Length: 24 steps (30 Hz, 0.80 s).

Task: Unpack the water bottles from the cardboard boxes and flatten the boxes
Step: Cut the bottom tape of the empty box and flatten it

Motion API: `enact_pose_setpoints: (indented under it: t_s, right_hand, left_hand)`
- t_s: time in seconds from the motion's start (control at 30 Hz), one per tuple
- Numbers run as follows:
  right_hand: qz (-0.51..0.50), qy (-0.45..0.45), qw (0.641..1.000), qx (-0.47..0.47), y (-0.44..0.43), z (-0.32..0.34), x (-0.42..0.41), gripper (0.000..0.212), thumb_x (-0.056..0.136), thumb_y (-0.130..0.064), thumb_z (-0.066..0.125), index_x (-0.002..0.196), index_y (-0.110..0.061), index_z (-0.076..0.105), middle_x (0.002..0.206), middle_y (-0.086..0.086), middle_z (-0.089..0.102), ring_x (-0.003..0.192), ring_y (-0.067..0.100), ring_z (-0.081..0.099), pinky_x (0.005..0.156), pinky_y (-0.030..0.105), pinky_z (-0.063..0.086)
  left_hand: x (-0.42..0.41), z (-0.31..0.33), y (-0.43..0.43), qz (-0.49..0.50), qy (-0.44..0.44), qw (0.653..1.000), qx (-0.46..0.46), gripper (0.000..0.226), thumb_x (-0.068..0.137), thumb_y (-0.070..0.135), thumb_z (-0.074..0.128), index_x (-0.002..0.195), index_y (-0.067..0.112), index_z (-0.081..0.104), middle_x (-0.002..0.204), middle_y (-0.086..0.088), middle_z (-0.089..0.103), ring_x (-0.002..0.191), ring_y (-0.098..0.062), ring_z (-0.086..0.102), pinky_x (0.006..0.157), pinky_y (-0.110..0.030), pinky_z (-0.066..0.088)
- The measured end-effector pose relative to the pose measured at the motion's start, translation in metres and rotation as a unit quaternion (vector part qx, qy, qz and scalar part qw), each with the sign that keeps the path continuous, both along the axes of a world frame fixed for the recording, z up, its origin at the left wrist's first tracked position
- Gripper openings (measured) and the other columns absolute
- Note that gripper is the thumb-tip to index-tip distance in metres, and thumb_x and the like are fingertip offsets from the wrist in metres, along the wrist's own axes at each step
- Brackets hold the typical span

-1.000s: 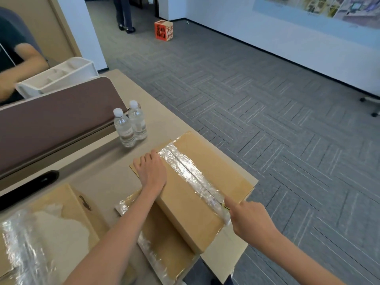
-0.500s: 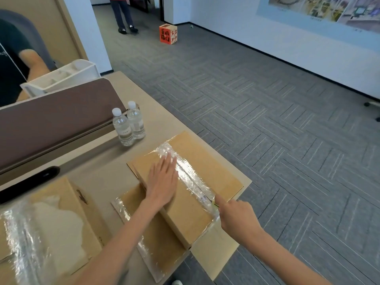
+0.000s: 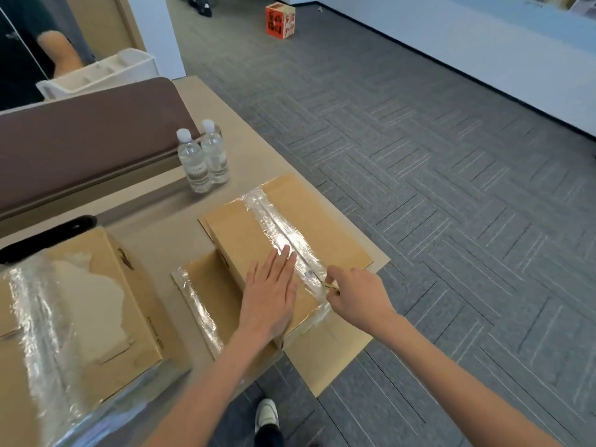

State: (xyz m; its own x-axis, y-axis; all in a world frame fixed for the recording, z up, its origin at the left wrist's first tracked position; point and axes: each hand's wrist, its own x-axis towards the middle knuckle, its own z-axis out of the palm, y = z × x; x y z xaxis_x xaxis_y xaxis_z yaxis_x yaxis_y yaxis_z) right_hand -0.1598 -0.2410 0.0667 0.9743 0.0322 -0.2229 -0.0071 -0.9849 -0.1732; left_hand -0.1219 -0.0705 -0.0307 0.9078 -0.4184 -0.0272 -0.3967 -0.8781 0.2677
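Fingers (image 3: 283, 262) of the left hand (image 3: 269, 301) lie extended and close together, palm flat on the top of the cardboard box (image 3: 258, 243), beside the strip of clear tape (image 3: 283, 233) along its centre seam. The right hand (image 3: 358, 296) is curled, thumb and forefinger pinched together at the tape near the box's near end; whether they hold a small tool cannot be told. The box rests at the desk's (image 3: 154, 233) near right corner, one flap overhanging the edge. Two water bottles (image 3: 203, 159) stand upright and touching at the desk's far side, against the brown partition (image 3: 84, 133). A second taped box (image 3: 74, 317) lies at the near left edge. Compared with half a second earlier, the left hand has slid toward the box's near end, and the right hand remains at the tape.
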Motion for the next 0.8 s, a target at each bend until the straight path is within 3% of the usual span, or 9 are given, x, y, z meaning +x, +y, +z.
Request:
enact_pose_setpoints:
  t_s: [0.1, 0.23, 0.4, 0.53, 0.63, 0.73, 0.8]
  right_hand:
    - [-0.007, 0.003, 1.0, 0.013, -0.005, -0.001, -0.008, 0.025, 0.091, -0.018, 0.044, 0.113, -0.019, 0.057, 0.061, -0.009, 0.039, 0.067, 0.019, 0.049, 0.058, 0.028, 0.036]
    - [-0.029, -0.016, 0.999, 0.043, -0.01, -0.006, -0.021, 0.026, 0.09, -0.015, 0.045, 0.111, -0.02, 0.059, 0.057, -0.009, 0.041, 0.051, 0.006, 0.039, 0.057, 0.027, 0.036]
    - [-0.049, -0.021, 0.996, 0.072, -0.012, -0.006, -0.03, 0.025, 0.088, -0.013, 0.046, 0.11, -0.019, 0.059, 0.058, -0.01, 0.041, 0.052, 0.006, 0.038, 0.055, 0.026, 0.032]
    - [-0.071, -0.019, 0.993, 0.095, -0.015, -0.007, -0.038, 0.025, 0.089, -0.015, 0.047, 0.11, -0.019, 0.059, 0.057, -0.011, 0.04, 0.055, 0.008, 0.041, 0.065, 0.029, 0.041]
    - [-0.104, -0.015, 0.987, 0.124, -0.018, -0.009, -0.042, 0.021, 0.088, -0.016, 0.049, 0.107, -0.02, 0.059, 0.057, -0.008, 0.048, 0.056, 0.011, 0.047, 0.065, 0.03, 0.045]
    - [-0.125, -0.01, 0.982, 0.143, -0.021, -0.013, -0.046, 0.019, 0.087, -0.018, 0.05, 0.104, -0.022, 0.059, 0.069, -0.002, 0.059, 0.069, 0.017, 0.054, 0.062, 0.029, 0.039]
    - [-0.127, 0.002, 0.981, 0.15, -0.025, -0.019, -0.053, 0.018, 0.087, -0.018, 0.051, 0.102, -0.022, 0.06, 0.069, -0.004, 0.056, 0.065, 0.014, 0.05, 0.06, 0.028, 0.037]
  left_hand:
    - [-0.002, 0.002, -0.001, 0.006, -0.001, 1.0, 0.009, 0.06, 0.1, 0.048, -0.006, 0.156, 0.028, -0.006, 0.162, 0.01, -0.014, 0.149, -0.01, -0.018, 0.123, -0.044, -0.005]
    - [-0.003, 0.004, -0.003, 0.014, -0.005, 1.0, 0.01, 0.066, 0.095, 0.051, -0.013, 0.156, 0.029, 0.0, 0.163, 0.012, -0.009, 0.15, -0.01, -0.015, 0.123, -0.045, -0.005]
    - [-0.003, 0.003, -0.004, 0.022, -0.007, 1.0, 0.013, 0.063, 0.098, 0.05, -0.007, 0.157, 0.031, 0.002, 0.163, 0.013, -0.006, 0.149, -0.008, -0.016, 0.122, -0.045, -0.006]
    - [-0.004, 0.002, -0.004, 0.024, -0.018, 1.0, 0.008, 0.063, 0.099, 0.049, -0.005, 0.157, 0.031, 0.009, 0.163, 0.014, -0.003, 0.15, -0.008, -0.011, 0.123, -0.046, -0.002]
    - [-0.004, 0.002, -0.005, 0.026, -0.026, 0.999, -0.004, 0.062, 0.099, 0.05, -0.003, 0.157, 0.031, 0.011, 0.164, 0.013, 0.002, 0.151, -0.009, -0.008, 0.123, -0.044, -0.002]
    - [-0.004, -0.001, -0.004, 0.026, -0.035, 0.999, 0.001, 0.06, 0.101, 0.049, -0.001, 0.157, 0.03, 0.011, 0.164, 0.012, 0.003, 0.151, -0.01, -0.006, 0.123, -0.044, -0.001]
    - [-0.003, -0.002, -0.004, 0.026, -0.044, 0.999, -0.004, 0.059, 0.102, 0.048, 0.002, 0.156, 0.029, 0.015, 0.164, 0.01, 0.007, 0.151, -0.011, -0.002, 0.123, -0.045, 0.001]
